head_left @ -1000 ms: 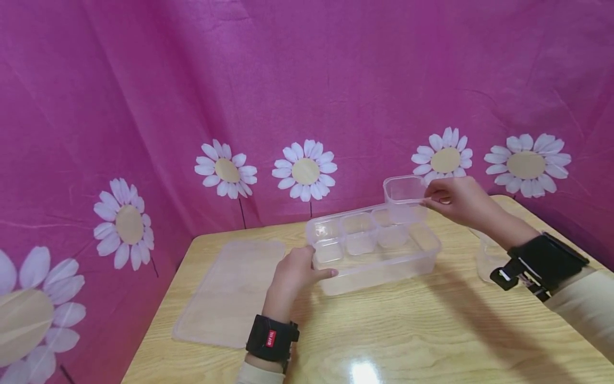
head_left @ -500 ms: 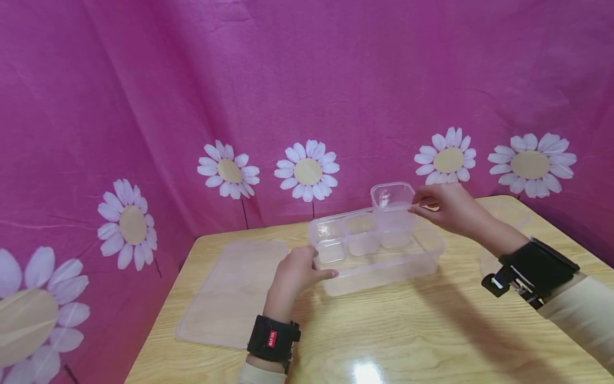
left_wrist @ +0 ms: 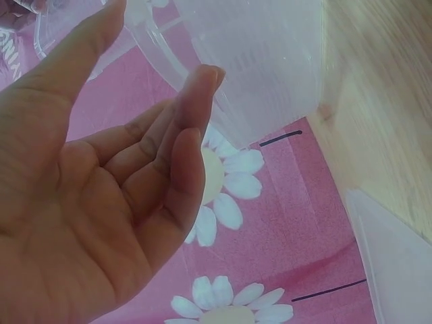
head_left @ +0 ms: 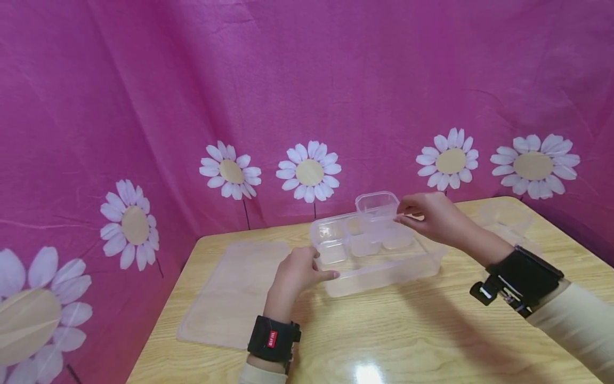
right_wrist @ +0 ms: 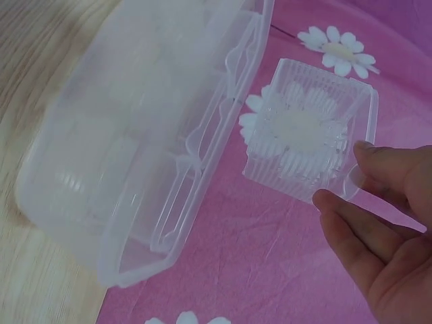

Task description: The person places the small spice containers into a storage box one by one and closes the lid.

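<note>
A clear rectangular plastic box (head_left: 384, 280) stands on the table, with several small clear containers (head_left: 332, 253) along its back side. My left hand (head_left: 298, 269) holds the box's left front corner, thumb along the front wall and fingers at the end. In the left wrist view, those bent fingers lie against the box (left_wrist: 256, 61). My right hand (head_left: 431, 217) pinches the rim of another small clear container (head_left: 376, 205), raised over the back of the box. The right wrist view shows this ribbed container (right_wrist: 304, 128) between thumb and fingertips, apart from the box.
A flat translucent lid (head_left: 230, 293) lies on the wooden table (head_left: 403, 341) to the left. Behind my right forearm is another clear container (head_left: 508, 216). A pink cloth (head_left: 364, 96) with white daisies hangs close behind the table.
My right hand has moved left and down with the small container, from above the box's right part to over its middle. My left hand stays at the box's corner.
</note>
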Motion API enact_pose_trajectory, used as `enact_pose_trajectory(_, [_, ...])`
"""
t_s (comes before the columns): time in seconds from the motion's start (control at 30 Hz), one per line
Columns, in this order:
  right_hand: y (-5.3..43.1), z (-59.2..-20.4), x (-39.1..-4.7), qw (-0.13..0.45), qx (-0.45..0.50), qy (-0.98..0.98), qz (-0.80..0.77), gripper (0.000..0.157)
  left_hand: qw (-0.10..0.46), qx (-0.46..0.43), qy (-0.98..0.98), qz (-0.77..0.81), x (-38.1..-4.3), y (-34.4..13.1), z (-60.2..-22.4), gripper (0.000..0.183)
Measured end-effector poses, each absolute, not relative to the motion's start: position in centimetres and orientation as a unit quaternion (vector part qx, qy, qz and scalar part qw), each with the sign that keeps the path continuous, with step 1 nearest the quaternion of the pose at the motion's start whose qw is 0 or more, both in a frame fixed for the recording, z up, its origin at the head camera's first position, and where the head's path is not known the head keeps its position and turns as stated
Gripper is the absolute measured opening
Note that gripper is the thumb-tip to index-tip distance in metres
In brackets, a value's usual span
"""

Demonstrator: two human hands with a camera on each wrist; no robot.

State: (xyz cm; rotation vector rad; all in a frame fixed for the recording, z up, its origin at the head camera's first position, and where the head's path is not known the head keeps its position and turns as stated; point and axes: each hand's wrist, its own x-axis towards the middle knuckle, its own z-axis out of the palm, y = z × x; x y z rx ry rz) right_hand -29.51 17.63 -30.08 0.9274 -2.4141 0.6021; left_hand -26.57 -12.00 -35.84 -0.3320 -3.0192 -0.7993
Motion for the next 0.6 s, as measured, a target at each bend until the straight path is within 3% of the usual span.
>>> enact_pose_trajectory(0.2, [16.8, -30.2, -29.4, 0.229, 0.343, -0.883, 0.225, 0.010, -0.010, -0.111, -0.959, -0.259, -26.6, -12.2, -35.8, 0.068])
enact_pose_trajectory(0.6, [15.0, -30.3, -28.8, 0.218, 0.353, -0.878, 0.238, 0.011, -0.024, -0.112, -0.956, -0.269, -26.6, -12.4, -35.6, 0.070])
